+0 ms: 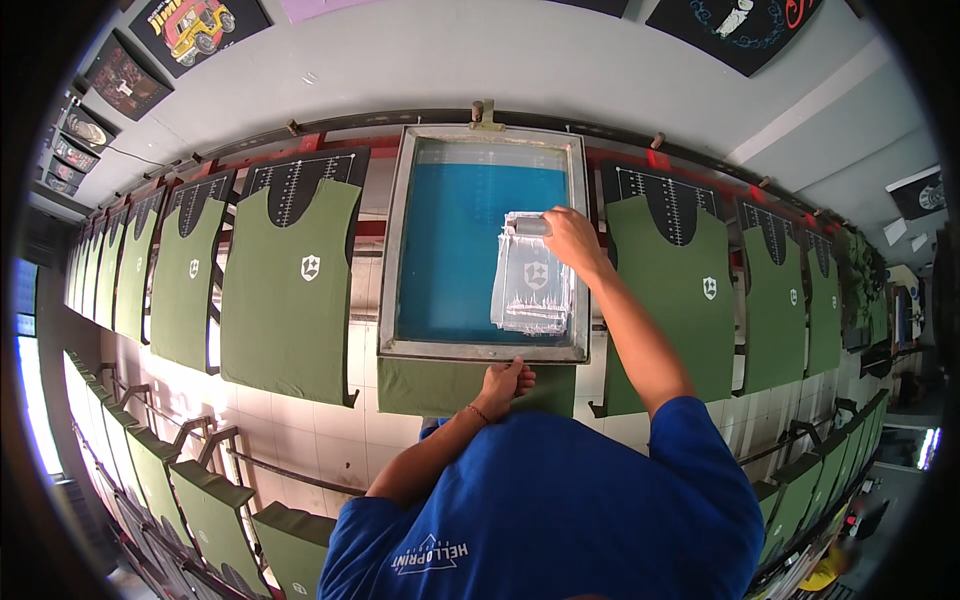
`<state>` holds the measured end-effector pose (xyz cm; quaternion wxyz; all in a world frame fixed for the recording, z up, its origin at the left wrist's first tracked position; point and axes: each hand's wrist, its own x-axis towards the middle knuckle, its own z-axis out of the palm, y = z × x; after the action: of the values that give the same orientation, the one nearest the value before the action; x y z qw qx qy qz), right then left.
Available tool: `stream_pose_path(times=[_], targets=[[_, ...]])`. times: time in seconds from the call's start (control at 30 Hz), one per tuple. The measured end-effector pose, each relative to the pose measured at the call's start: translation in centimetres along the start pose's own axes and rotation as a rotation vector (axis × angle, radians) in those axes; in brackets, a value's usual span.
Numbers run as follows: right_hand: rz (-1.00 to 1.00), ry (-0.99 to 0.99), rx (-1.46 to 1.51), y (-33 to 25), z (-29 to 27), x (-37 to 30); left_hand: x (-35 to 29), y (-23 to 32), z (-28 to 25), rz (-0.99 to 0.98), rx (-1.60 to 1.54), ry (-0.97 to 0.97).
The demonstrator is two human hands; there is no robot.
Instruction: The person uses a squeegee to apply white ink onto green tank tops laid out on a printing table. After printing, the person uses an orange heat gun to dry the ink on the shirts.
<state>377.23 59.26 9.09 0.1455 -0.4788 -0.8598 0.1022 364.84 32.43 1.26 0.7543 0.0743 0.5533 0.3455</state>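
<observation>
The right hand (572, 236) is closed over the top of a small squeegee (530, 226) at the far end of the white ink patch, while the left hand (503, 380) grips the near rail of the screen frame (395, 245), fingers curled over its edge. The long row of green shirts (290, 290) on their pallets stretches away to both sides, each already bearing a small white shield mark; the one under work lies beneath the frame, only its green hem (440, 388) showing below the near rail. The frame sits flat on it, its blue mesh (455, 250) open on the left and the white ink patch (532, 285) covering the shield stencil on the right. To do this stroke well, I judge that the left hand should press the frame firmly so that it cannot creep, and that the squeegee should be drawn toward the body in one even pull, at a steady tilt, across the whole stencil.
</observation>
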Motion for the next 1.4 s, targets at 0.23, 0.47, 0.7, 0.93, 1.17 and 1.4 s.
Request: stream_pose_path(times=[0.23,0.47,0.7,0.93,1.17,1.4], targets=[[0.011,-0.095,0.024,-3.5,0.5,-8.0,0.1,-0.4,-0.5,0.057,0.055,-0.005],[0.088,-0.005,0.130,-8.2,0.1,-18.5,-4.5,4.0,-0.4,0.607,1.077,0.224],[0.046,0.164,0.061,-8.1,2.2,-17.4,0.0,6.9,-0.1,1.344,1.460,0.131],[0.053,0.020,-0.007,-0.4,2.1,-3.3,7.0,20.7,4.1,1.336,1.407,0.083],[0.056,0.033,0.085,-7.0,-1.5,-11.7,0.3,13.5,2.0,1.324,1.420,0.067],[0.179,0.051,0.111,-10.3,0.7,-19.5,-2.7,5.5,0.3,1.316,1.395,0.112]])
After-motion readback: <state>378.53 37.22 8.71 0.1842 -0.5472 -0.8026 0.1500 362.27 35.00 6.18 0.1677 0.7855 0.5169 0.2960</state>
